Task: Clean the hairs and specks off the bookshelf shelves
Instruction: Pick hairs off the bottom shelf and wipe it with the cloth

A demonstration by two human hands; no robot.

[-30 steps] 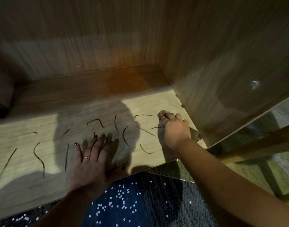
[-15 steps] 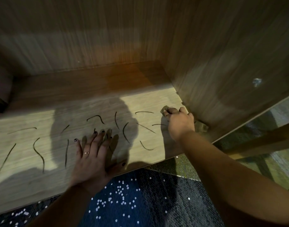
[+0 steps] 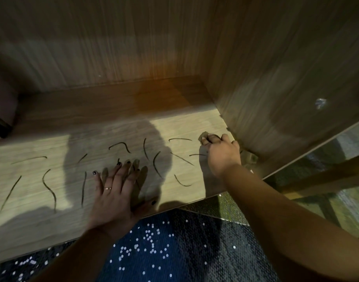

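Several dark curved hairs (image 3: 49, 186) lie scattered across the light wooden shelf (image 3: 32, 216). My left hand (image 3: 115, 192) rests flat on the shelf near its front edge, fingers spread, a ring on one finger. My right hand (image 3: 221, 153) grips a small brownish cloth (image 3: 248, 156) at the shelf's right end, pressed down beside the side panel. A corner of the cloth pokes out past my fingertips. More hairs (image 3: 181, 158) lie just left of this hand.
The shelf's back panel (image 3: 113, 47) and right side panel (image 3: 276, 78) close the space; a metal fitting (image 3: 320, 102) sits in the side panel. A dark object (image 3: 1, 110) stands at the far left. Dark blue speckled fabric (image 3: 164, 251) lies below the shelf edge.
My right hand with the cloth has shifted slightly back and right toward the side panel. The left hand stays flat in place. The hairs have not moved.
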